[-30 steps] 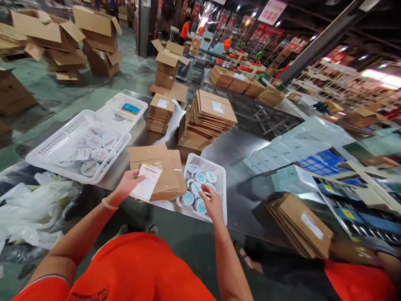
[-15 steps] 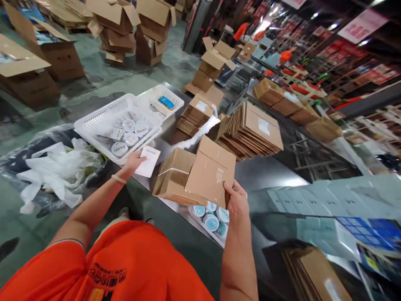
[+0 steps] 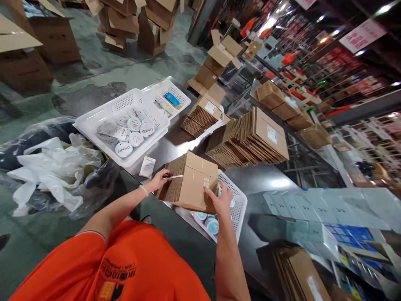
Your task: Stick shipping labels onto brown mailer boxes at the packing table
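A strapped bundle of flat brown cardboard boxes (image 3: 192,179) lies on the steel table in front of me. My right hand (image 3: 221,200) grips the top flat box at its near right edge. My left hand (image 3: 160,179) rests against the bundle's left side by the white strap. A small white label slip (image 3: 147,166) lies on the table just left of my left hand. Under the bundle's right end sits a white perforated basket (image 3: 237,203) holding several round blue-and-white tins (image 3: 211,225).
A large white basket (image 3: 105,113) with round tins stands at the left, a smaller one (image 3: 179,94) with a blue item behind it. Two stacks of flat cartons (image 3: 250,136) sit farther back. White plastic bags (image 3: 46,167) lie on the floor at left. Blue-printed sheets (image 3: 313,209) lie at the right.
My left hand has put the label slip down on the table and moved to the bundle's side. My right hand has lowered the lifted flat box onto the bundle.
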A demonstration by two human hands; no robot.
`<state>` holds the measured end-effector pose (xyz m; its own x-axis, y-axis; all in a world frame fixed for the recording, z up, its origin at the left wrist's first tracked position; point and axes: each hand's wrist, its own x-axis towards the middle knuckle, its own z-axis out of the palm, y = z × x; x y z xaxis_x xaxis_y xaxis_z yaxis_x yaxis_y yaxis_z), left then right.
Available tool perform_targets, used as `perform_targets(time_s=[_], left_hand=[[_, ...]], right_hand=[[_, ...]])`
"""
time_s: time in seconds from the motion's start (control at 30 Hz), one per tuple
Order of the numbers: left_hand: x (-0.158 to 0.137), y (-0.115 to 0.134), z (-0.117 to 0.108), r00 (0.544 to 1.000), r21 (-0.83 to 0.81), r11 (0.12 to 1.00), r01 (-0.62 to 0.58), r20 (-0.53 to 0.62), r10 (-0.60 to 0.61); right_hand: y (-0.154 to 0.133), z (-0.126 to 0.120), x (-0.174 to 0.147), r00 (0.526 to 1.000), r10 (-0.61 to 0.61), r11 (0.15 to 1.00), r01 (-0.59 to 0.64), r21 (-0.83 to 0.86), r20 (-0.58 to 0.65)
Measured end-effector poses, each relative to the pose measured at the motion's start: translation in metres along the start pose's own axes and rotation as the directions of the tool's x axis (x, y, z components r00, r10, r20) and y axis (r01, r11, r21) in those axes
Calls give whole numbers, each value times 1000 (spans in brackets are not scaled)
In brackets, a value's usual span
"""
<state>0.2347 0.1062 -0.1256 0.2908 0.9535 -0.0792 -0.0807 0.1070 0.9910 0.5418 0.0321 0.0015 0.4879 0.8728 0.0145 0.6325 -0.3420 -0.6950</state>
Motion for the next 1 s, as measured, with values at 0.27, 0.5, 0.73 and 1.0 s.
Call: perform_targets(time_s=[0.27, 0.5, 0.73, 1.0], left_hand=[[17, -5, -9, 990, 1, 1000, 9, 144, -9], [21, 0, -13, 983, 56, 998, -8, 182, -2], [11, 15, -9, 988, 322, 946, -26, 150, -24], [10, 45, 3, 984, 714, 694, 93, 42, -174]], right_hand=[[2, 22, -6, 999, 2, 1000, -1, -16, 40], [3, 26, -7, 1000, -22, 1000, 22, 12, 22], [6, 32, -5, 999, -39, 999, 39, 17, 0], [0, 32, -8, 998, -66, 998, 66, 7, 16]])
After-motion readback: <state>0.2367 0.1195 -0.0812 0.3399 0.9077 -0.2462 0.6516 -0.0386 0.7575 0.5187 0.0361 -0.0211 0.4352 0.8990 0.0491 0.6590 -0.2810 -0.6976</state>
